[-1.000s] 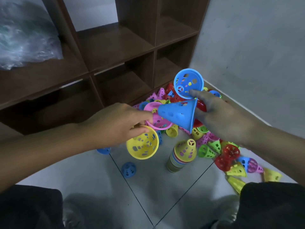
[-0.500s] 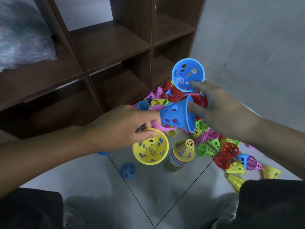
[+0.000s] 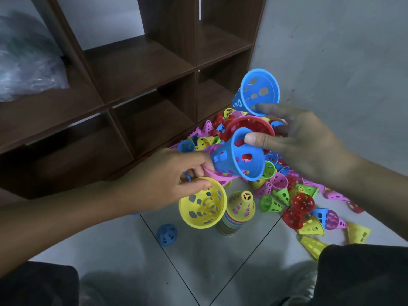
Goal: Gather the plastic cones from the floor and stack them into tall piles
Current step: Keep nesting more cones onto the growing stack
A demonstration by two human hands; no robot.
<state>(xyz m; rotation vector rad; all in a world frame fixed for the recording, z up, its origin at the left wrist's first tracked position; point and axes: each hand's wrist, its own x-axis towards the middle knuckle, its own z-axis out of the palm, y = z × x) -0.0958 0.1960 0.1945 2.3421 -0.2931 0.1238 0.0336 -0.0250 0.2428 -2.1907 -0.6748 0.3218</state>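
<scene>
- Much of the loose pile of cones (image 3: 284, 184) on the tiled floor (image 3: 123, 250) lay hidden behind the two hands, and its far edge ran under the wooden shelf unit (image 3: 141, 69); the total could not be counted.
- A crumpled plastic bag (image 3: 26, 69) on the left shelf was cut off by the frame edge and blurred, its contents unreadable.
- Dark-clothed knees filled both lower corners, and the right one covered part of a yellow cone at the pile's near edge.
- The left hand (image 3: 167, 180) reached in from the left, palm down. Its thumb and fingers pinched the rim of a yellow cone (image 3: 202, 204), whose open mouth faced the camera, and also held a pink cone (image 3: 217, 173), mostly hidden behind the hand and the cone in front of it.
- The fingertips of that hand touched the narrow end of a blue cone (image 3: 238, 156), which lay tilted between the two hands.
- The right hand (image 3: 304, 142) came in from the right. Its thumb pressed the wide rim of that same blue cone, and its upper fingers gripped a second blue cone (image 3: 257, 91), held above with its mouth towards the camera.
- A red cone (image 3: 249, 125) sat behind the right hand's fingers; whether they held it could not be told.
- Counted in hand: two blue, one yellow, one pink.
- One standing stack (image 3: 237, 210) stood on the floor just beside the yellow cone, topped by a yellow cone, with its layers too compressed to count.
- One blue cone lay alone (image 3: 167, 234) on the tiles, well apart from the pile.
</scene>
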